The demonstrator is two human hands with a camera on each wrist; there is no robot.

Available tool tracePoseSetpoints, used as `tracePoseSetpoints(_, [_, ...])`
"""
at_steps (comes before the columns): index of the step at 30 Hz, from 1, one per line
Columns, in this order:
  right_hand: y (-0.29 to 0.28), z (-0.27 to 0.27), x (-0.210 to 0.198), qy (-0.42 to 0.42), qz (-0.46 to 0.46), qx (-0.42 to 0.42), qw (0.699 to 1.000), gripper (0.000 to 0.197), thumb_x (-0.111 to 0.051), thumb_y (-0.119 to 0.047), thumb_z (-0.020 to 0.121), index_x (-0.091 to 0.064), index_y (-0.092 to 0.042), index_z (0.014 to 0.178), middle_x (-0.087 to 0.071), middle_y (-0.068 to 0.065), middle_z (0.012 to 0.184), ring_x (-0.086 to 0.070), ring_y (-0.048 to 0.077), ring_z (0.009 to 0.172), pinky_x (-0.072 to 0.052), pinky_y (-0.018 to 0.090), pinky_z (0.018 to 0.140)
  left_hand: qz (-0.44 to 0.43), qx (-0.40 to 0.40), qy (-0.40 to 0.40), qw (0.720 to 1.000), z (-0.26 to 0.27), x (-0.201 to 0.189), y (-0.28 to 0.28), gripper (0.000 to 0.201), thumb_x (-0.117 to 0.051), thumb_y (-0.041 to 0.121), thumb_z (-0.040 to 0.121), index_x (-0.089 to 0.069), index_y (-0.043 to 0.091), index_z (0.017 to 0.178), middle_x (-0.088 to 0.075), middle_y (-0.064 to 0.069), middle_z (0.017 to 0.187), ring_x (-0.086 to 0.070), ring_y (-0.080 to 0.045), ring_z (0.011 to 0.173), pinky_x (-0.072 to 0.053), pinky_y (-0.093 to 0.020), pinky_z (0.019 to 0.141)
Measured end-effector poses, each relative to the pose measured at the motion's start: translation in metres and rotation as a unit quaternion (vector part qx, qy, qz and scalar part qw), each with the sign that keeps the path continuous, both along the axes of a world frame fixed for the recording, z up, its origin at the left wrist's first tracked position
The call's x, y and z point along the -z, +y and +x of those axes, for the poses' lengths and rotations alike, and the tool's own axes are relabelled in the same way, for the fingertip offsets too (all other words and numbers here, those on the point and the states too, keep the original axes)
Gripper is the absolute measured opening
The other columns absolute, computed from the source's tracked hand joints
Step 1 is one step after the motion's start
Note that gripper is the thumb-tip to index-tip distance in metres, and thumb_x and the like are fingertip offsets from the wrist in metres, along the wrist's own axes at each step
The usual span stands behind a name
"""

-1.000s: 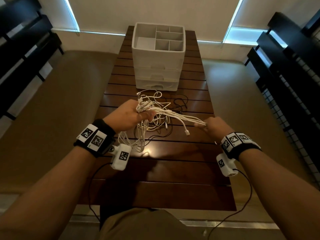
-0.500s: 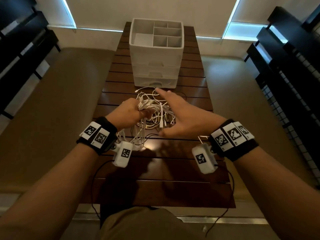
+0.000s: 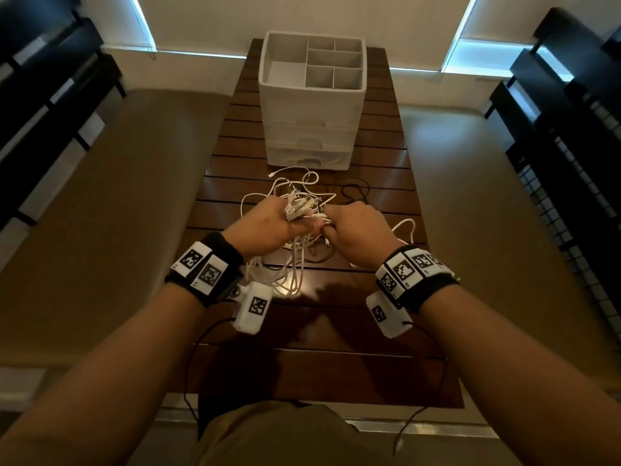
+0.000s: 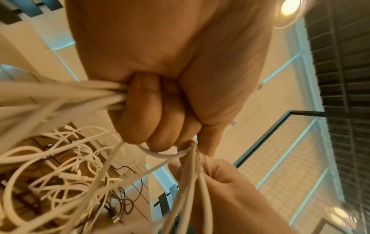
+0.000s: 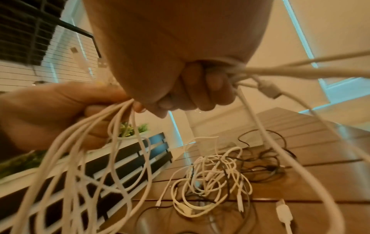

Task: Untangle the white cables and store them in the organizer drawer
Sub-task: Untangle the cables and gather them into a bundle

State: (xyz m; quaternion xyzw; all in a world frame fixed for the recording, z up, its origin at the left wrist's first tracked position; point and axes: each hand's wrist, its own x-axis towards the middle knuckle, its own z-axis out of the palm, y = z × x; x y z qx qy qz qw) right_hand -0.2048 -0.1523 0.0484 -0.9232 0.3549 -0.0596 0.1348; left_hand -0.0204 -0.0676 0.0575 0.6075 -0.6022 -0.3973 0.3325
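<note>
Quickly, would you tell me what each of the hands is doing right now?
Left hand: fist gripping the white cables.
Right hand: fingers curled round strands of that bundle.

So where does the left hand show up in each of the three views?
Head: left hand, left of centre, gripping the white cables above the table.
Left wrist: it fills the top centre, left hand, fingers curled round cables.
Right wrist: at the left edge, left hand, cables trailing below it.
Shared landmark: the loose cable pile on the slatted table.
</note>
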Motion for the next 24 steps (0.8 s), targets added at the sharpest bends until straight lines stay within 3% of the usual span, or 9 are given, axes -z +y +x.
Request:
tracePoseSetpoints(4, [-0.025, -0.022, 0.021, 0.072, -0.021, 0.089, 0.993, 0.022, -0.051, -0.038, 0.099, -0.052, -0.026, 0.081, -0.068, 0.01, 0.092, -0.065, 0.037, 0.088, -0.041, 0.037, 0.068, 0.012, -0.112, 0.181, 0.977, 0.006, -0.002, 0.008, 0.038, -0.05, 0.035, 0.11, -0.073, 0.006, 0.1, -0.041, 0.009, 0.051, -0.033, -0.006, 0.041, -0.028, -0.02, 0.04])
tracePoseSetpoints(5, [-0.031, -0.033, 0.027, 0.097, -0.021, 0.107, 0.989, 0.023, -0.051, -0.039, 0.099, -0.057, -0.022, 0.084, -0.069, 0.012, 0.097, -0.067, 0.038, 0.091, -0.044, 0.038, 0.07, 0.023, -0.14, 0.24, 0.96, 0.012, -0.005, 0.01, 0.042, -0.048, 0.037, 0.11, -0.072, 0.008, 0.093, -0.034, 0.007, 0.05, -0.026, -0.007, 0.039, -0.022, -0.02, 0.038])
tracePoseSetpoints(8, [-0.042, -0.063, 0.05, 0.197, -0.008, 0.142, 0.97, 0.03, -0.052, -0.039, 0.099, -0.07, -0.015, 0.1, -0.071, 0.015, 0.104, -0.069, 0.039, 0.095, -0.052, 0.041, 0.076, 0.037, -0.201, 0.349, 0.915, 0.026, -0.012, 0.013, 0.05, -0.046, 0.044, 0.109, -0.053, 0.021, 0.065, -0.029, 0.005, 0.049, -0.022, -0.008, 0.038, -0.018, -0.016, 0.038])
tracePoseSetpoints(11, [-0.04, -0.077, 0.072, 0.264, 0.061, 0.149, 0.951, 0.035, -0.057, -0.046, 0.097, -0.068, -0.014, 0.108, -0.072, 0.014, 0.113, -0.069, 0.036, 0.099, -0.052, 0.039, 0.078, 0.032, -0.215, 0.431, 0.876, 0.031, -0.016, 0.011, 0.058, -0.044, 0.046, 0.109, -0.037, 0.024, 0.056, -0.023, 0.007, 0.047, -0.018, -0.009, 0.038, -0.013, -0.017, 0.038])
tracePoseSetpoints(14, [-0.038, -0.07, 0.072, 0.311, 0.106, 0.105, 0.939, 0.074, -0.074, -0.065, 0.081, -0.051, -0.017, 0.133, -0.057, 0.009, 0.139, -0.054, 0.035, 0.128, -0.045, 0.051, 0.104, 0.012, -0.217, 0.448, 0.867, 0.031, -0.012, 0.007, 0.06, -0.041, 0.044, 0.11, -0.034, 0.024, 0.054, -0.021, 0.006, 0.047, -0.017, -0.009, 0.038, -0.016, -0.018, 0.036])
tracePoseSetpoints(17, [-0.04, -0.053, 0.042, 0.259, 0.141, 0.057, 0.954, 0.118, -0.082, -0.074, 0.065, -0.028, -0.021, 0.156, -0.035, 0.01, 0.159, -0.03, 0.036, 0.149, -0.026, 0.061, 0.121, -0.01, -0.217, 0.457, 0.863, 0.029, -0.006, -0.001, 0.061, -0.04, 0.043, 0.111, -0.034, 0.021, 0.055, -0.02, 0.004, 0.047, -0.016, -0.011, 0.037, -0.016, -0.018, 0.035])
tracePoseSetpoints(21, [-0.019, -0.008, 0.008, 0.109, 0.106, -0.048, 0.987, 0.131, -0.083, -0.069, 0.067, -0.006, -0.03, 0.165, -0.01, 0.006, 0.172, 0.002, 0.031, 0.16, -0.003, 0.063, 0.127, -0.019, -0.187, 0.487, 0.853, 0.018, -0.005, -0.011, 0.062, -0.038, 0.043, 0.112, -0.034, 0.019, 0.055, -0.021, 0.003, 0.046, -0.016, -0.011, 0.034, -0.014, -0.019, 0.034])
tracePoseSetpoints(23, [-0.001, 0.018, 0.007, 0.07, 0.089, -0.092, 0.989, 0.123, -0.081, -0.069, 0.07, -0.015, -0.027, 0.164, -0.017, 0.006, 0.171, -0.008, 0.03, 0.16, -0.008, 0.059, 0.128, -0.014, -0.158, 0.499, 0.852, 0.006, -0.006, -0.012, 0.063, -0.039, 0.044, 0.111, -0.034, 0.018, 0.054, -0.02, 0.002, 0.045, -0.015, -0.011, 0.034, -0.013, -0.018, 0.035])
tracePoseSetpoints(24, [0.004, 0.029, 0.011, 0.041, 0.104, -0.108, 0.988, 0.106, -0.08, -0.066, 0.073, -0.033, -0.023, 0.158, -0.038, 0.008, 0.161, -0.032, 0.029, 0.151, -0.025, 0.053, 0.125, -0.011, -0.141, 0.511, 0.848, 0.0, -0.006, -0.013, 0.063, -0.04, 0.045, 0.111, -0.033, 0.017, 0.054, -0.02, 0.002, 0.045, -0.015, -0.011, 0.034, -0.015, -0.018, 0.034])
